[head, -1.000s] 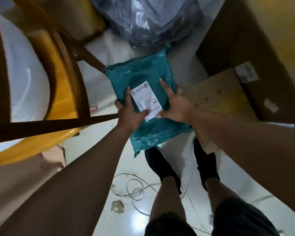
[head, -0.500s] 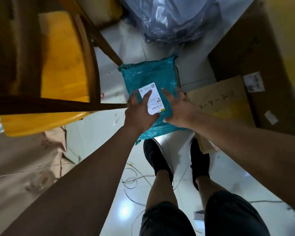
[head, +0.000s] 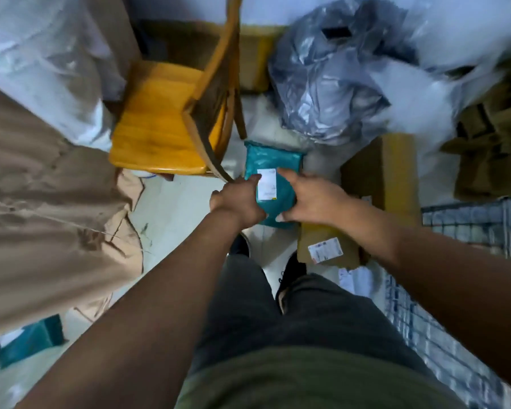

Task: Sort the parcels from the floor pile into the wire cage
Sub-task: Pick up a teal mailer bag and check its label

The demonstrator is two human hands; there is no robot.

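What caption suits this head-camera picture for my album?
Left hand and right hand hold a teal parcel; wire cage at right.

Both arms outstretched, left hand (head: 238,202) and right hand (head: 313,199) close together, fingers (head: 288,175) curled.

The label (head: 266,184) on the teal parcel (head: 273,159) is unreadably blurred; the wire cage (head: 466,219) runs off the right edge.

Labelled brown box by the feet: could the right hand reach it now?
Probably, once freed: the right hand grips the teal parcel, but the labelled brown box lies uncovered close by.
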